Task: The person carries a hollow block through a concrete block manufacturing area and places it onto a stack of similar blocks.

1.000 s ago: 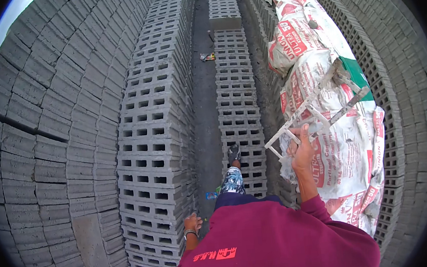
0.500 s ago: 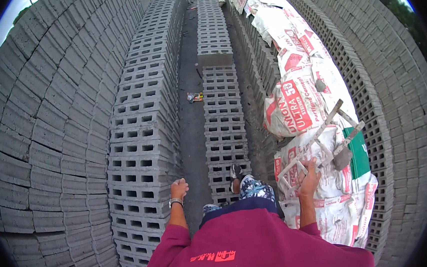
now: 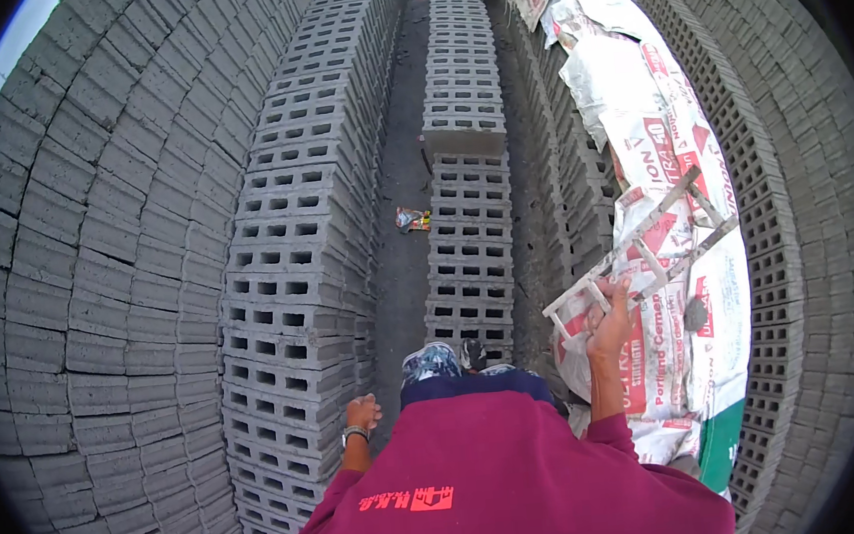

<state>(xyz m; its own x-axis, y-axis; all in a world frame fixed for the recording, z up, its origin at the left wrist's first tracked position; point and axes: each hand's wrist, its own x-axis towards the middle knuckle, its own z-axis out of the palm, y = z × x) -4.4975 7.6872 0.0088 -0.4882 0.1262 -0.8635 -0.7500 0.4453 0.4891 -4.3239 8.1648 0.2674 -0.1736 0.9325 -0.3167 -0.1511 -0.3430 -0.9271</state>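
Overhead, one wooden frame (image 3: 641,250), two hands.

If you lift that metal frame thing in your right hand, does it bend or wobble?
Probably not much. The metal frame is made of straight bars with cross pieces, so it looks stiff. It is long and the right hand holds it near one end, so the far end may feel heavy and dip. Its bare bars could slide in the fingers.

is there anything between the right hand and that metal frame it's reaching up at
Nothing visible. The right hand is already closed on the near end of the metal frame, which lies tilted on the cement bags. The left hand is apart from it, beside the stack of hollow blocks.
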